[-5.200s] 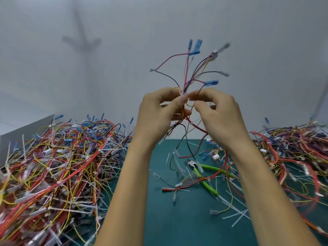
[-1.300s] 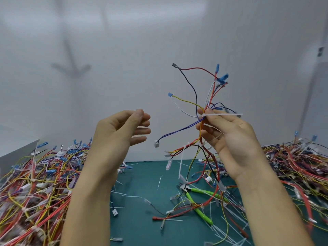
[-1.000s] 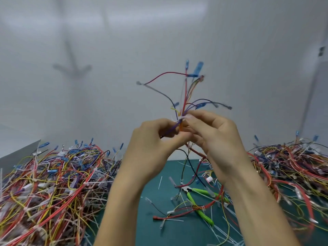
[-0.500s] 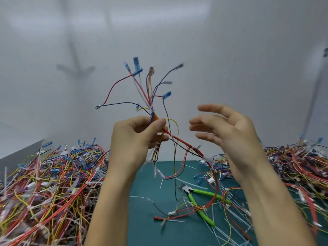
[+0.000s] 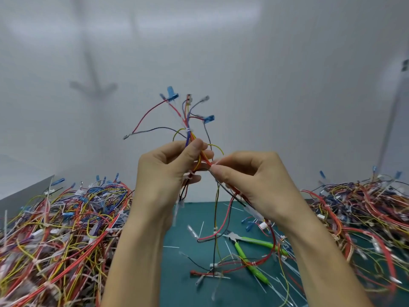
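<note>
the harness is up in front of the wall, above the bench and between the two piles. its long axis stands nearly upright, tipped a little to the left at the top. the top ends fan upward and outward: a blue terminal points up, a second blue terminal points right, and a bare metal tip droops out to the left. a white tie cinches the wires just above the left hand. that hand is curled round the bundle, with the thumb pressed against its front. the right hand is closed in a pinch, thumb and forefinger meeting on the red and black wires just below the left thumb. from there the loose tails hang down and the lowest loops lie on the bench. some of them cross the green cutters, which lie flat with their jaws toward the left hand. white tags on the wires are too blurred to read. a left pile and a right pile of like wires flank the arms. cut tie ends are scattered near the cutters.
</note>
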The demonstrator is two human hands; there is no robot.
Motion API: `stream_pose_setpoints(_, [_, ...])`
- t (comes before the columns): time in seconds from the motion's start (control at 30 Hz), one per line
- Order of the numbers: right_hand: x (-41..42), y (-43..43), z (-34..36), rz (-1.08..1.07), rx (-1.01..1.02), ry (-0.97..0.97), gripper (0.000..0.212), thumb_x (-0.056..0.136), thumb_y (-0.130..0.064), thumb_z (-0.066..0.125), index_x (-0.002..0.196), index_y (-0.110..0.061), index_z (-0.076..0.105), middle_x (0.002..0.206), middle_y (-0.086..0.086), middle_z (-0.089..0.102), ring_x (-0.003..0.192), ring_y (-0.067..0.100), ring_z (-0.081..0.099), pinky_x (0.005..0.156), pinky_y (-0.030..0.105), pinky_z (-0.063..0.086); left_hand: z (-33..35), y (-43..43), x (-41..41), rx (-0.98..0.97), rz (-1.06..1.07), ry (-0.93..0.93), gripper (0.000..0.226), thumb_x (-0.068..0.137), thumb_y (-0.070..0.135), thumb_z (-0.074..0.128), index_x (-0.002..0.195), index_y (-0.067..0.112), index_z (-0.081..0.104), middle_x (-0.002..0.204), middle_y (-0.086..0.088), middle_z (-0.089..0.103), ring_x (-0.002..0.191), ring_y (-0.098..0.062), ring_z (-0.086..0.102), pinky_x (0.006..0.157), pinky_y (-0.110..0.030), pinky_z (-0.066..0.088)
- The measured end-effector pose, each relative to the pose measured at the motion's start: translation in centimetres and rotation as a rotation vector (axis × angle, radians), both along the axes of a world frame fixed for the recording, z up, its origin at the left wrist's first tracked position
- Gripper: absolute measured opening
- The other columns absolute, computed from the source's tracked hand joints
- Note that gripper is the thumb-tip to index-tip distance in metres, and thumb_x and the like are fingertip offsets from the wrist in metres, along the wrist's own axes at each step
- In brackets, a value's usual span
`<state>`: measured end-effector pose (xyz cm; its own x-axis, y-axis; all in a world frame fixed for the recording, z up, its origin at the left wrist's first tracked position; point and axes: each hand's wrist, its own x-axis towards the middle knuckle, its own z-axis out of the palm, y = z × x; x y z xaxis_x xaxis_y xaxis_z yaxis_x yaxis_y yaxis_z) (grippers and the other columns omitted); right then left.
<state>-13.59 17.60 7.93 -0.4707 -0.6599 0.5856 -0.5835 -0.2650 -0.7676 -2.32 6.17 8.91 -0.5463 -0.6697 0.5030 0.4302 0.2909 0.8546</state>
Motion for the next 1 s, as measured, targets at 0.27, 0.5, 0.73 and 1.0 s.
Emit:
stream_pose_setpoints(0.27, [0.1, -0.3, -0.1, -0.162, -0.138, 0.006, 0.013, 0.085, -0.023, 0.076, 0.074, -0.029, 0.077, 0.068, -0.009, 0.073, 0.064, 0.018, 0.064, 0.061, 0.029, 0.051, 0.2, -0.6, 0.7, 0.010, -0.135, -0.081, 0.032, 0.101, 0.026, 0.047, 0.094, 0.018, 0.078, 0.097, -0.005, 0.077, 0.063, -0.014, 0.066, 0.052, -0.020, 0.052])
stream_pose_setpoints(0.5, [0.1, -0.6, -0.3, -0.237, -0.226, -0.066, 0.019, 0.090, -0.020, 0.072, 0.074, -0.030, 0.077, 0.069, -0.010, 0.073, 0.063, 0.000, 0.063, 0.064, 0.026, 0.054, 0.2, -1.4, 1.5, -0.066, -0.253, -0.136, 0.032, 0.098, 0.012, 0.049, 0.094, 0.023, 0.079, 0.098, -0.009, 0.076, 0.079, -0.020, 0.072, 0.072, -0.026, 0.059])
stream_pose_setpoints(0.73, [0.1, -0.7, -0.3, -0.225, -0.251, -0.125, 0.015, 0.089, -0.020, 0.073, 0.076, -0.026, 0.077, 0.070, -0.005, 0.073, 0.060, 0.000, 0.060, 0.062, 0.024, 0.053, 0.2, -0.5, 1.1, -0.083, -0.161, -0.075, 0.013, 0.079, 0.011, 0.072, 0.091, 0.011, 0.077, 0.089, -0.008, 0.077, 0.074, -0.017, 0.071, 0.076, -0.026, 0.060])
stream_pose_setpoints(1.0, [0.3, -0.6, -0.1, -0.128, -0.241, -0.174, 0.013, 0.089, -0.014, 0.072, 0.077, -0.020, 0.076, 0.071, 0.004, 0.071, 0.061, 0.003, 0.059, 0.057, 0.016, 0.049, -0.1, -0.6, 0.0, 0.018, -0.045, -0.030, 0.007, 0.080, 0.017, 0.076, 0.082, 0.011, 0.078, 0.077, -0.006, 0.075, 0.056, -0.011, 0.060, 0.057, -0.018, 0.050])
